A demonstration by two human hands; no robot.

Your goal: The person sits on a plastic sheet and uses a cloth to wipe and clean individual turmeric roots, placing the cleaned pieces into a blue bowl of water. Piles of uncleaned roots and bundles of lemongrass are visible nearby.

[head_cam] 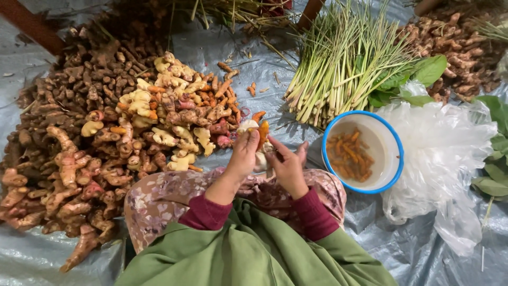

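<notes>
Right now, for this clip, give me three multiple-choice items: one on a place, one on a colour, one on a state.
1. Where does the bowl sit?
A. to the right of the hands
B. on the root heap
C. under the stalks

2. What colour is the bowl's rim?
A. red
B. blue
C. black

3. What is the left hand doing?
A. lying flat on the sheet
B. reaching into the bowl
C. holding an orange root piece

Answers:
1 A: it stands on the grey sheet, right of the right hand.
2 B: a blue edge rings the white inside.
3 C: its fingers close round the root above the lap.
</notes>
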